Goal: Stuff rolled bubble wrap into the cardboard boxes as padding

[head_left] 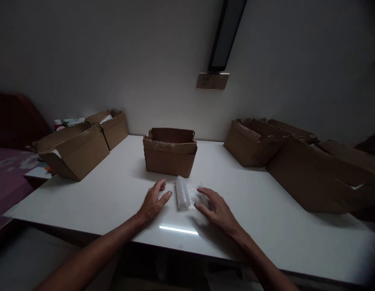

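Note:
A piece of clear bubble wrap (183, 194) lies on the white table, its left side rolled up and its right side flat. Just left of the roll is my left hand (154, 200), thumb and fingers apart, with nothing in it. My right hand (214, 207) reaches over the flat end of the wrap, thumb and fingers spread; whether the fingertips touch the plastic I cannot tell. Right behind the wrap stands an open cardboard box (170, 157), its inside mostly hidden by the front wall.
Two open cardboard boxes (84, 155) stand along the table's left side, one with something whitish in it. More cardboard boxes (305, 178) line the right side. The white table (121, 202) meets a wall with a socket plate (212, 81) and a dark screen (226, 36).

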Demonstrator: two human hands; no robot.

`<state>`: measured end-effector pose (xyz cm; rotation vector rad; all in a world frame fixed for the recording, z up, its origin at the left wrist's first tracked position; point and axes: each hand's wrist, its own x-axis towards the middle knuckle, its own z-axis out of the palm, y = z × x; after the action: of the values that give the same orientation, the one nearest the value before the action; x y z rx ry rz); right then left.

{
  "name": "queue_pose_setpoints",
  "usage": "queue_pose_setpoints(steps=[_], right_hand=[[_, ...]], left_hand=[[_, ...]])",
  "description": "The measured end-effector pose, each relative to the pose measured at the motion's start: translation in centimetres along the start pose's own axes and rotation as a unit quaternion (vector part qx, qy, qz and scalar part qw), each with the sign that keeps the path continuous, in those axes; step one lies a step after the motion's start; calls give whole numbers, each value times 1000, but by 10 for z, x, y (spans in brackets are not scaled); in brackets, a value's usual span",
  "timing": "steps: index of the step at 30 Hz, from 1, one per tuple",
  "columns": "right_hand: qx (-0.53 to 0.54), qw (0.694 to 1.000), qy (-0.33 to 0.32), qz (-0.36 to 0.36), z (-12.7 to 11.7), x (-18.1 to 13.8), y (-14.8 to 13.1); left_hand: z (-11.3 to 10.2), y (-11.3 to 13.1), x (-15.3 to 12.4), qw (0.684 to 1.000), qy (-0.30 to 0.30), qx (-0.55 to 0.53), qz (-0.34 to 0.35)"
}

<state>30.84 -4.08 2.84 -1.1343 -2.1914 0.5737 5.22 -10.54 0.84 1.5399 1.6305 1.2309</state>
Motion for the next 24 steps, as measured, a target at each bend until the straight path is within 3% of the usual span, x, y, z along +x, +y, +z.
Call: queue_pose_setpoints(steps=[5, 7, 9, 11, 14, 17, 19, 21, 24], right_hand=[[-37, 994, -24, -96, 33, 6, -3], [-49, 990, -31, -127, 33, 3, 1], [-88, 990, -16, -112, 26, -2, 10], [-132, 989, 14, -67, 14, -8, 24], [-174, 983, 51, 2, -4, -15, 45], [-190, 980, 57, 17, -8, -15, 53], [-194, 980, 49, 2, -6, -10, 49], [-199, 979, 38, -17, -3, -5, 43], [-218, 975, 14, -45, -7, 2, 38]], left_hand=[[33, 15, 20, 988, 23, 142, 48], [45, 18, 26, 985, 20, 164, 56], [47, 16, 28, 985, 23, 166, 48], [36, 9, 25, 986, 34, 159, 30], [-1, -8, 14, 985, 68, 158, -8], [-36, -10, 2, 980, 105, 168, -25], [-44, 2, 0, 976, 128, 172, 28], [-37, 20, 4, 970, 118, 174, 123], [-13, 45, 20, 959, -15, 187, 213]])
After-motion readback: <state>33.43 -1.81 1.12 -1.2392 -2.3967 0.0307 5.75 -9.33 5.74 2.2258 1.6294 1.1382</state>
